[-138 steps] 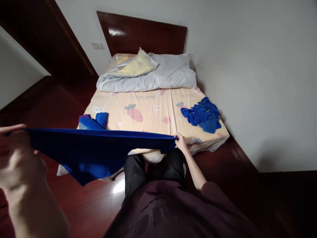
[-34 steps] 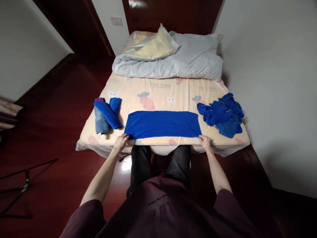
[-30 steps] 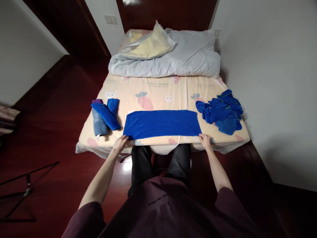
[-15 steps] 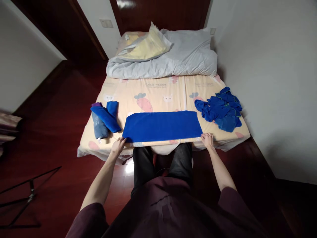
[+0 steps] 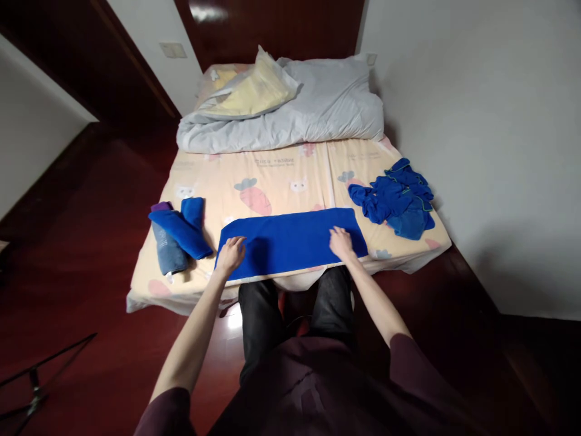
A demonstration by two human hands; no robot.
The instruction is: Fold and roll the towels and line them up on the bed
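Note:
A blue towel [image 5: 290, 242], folded into a long flat strip, lies along the front edge of the bed. Over its left part is my left hand [image 5: 232, 254], fingers loosely stretched and holding nothing; a shadow falls on the cloth beside it. My right hand [image 5: 341, 242] is over the right part, fingers slightly bent and apart, with nothing in it. Whether either hand touches the cloth I cannot tell. Left of the towel lie rolled towels, blue ones [image 5: 186, 233] on top of a grey one [image 5: 169, 249]. To the right is a crumpled heap of blue cloths [image 5: 399, 197].
The bed [image 5: 276, 181] has a carrot-patterned sheet. A grey quilt [image 5: 336, 103] and a yellow pillow [image 5: 258, 91] lie at its head. A wall [image 5: 481, 151] runs along the right, and a black metal stand [image 5: 34, 387] is on the floor at lower left.
Both hands have let go of the towel's front corners and moved inward over it. The view has shifted slightly; the rolled towels and the heap lie as before.

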